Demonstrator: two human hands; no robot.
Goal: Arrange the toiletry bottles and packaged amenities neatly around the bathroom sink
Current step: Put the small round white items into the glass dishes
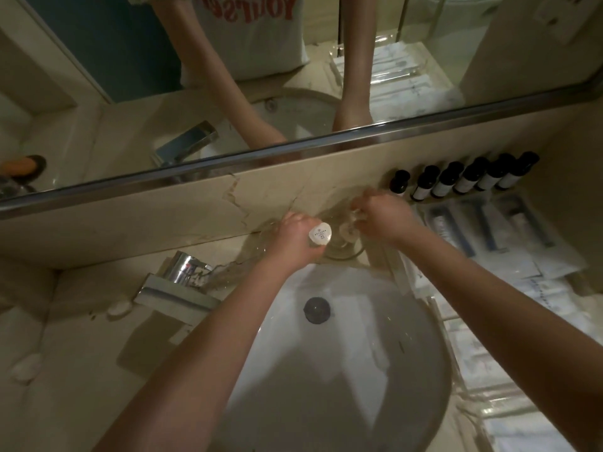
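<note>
Head view: we reach both arms over the sink [326, 370] to the back ledge, mid-way through tidying the amenities. Our left hand [295, 238] is clenched around a small item with a white round cap [320, 234]; the cap faces up toward us, so we judge its long axis to run roughly upright, tipped slightly our way, with the body hidden in our fist. Our right hand [381, 216] pinches the rim of a clear glass [342, 238] that stands on the counter just behind the basin, touching or nearly touching the capped item; the blur keeps us from telling exactly what the fingers close on.

Much looks done. Dark bottles [463, 179] stand upright in a tidy row against the back wall at right, labels facing out, the row's long axis running along the wall. Below them, packets [489, 233] lie flat in a clear tray [434, 308] beside the basin, their long sides lined up running away from us, though glare hides the details.

What is left, as we judge it: placing the capped item and the glass. To the left of the tap [182, 278], two small white pieces [119, 307] lie loose on the counter, well apart from the rest.
</note>
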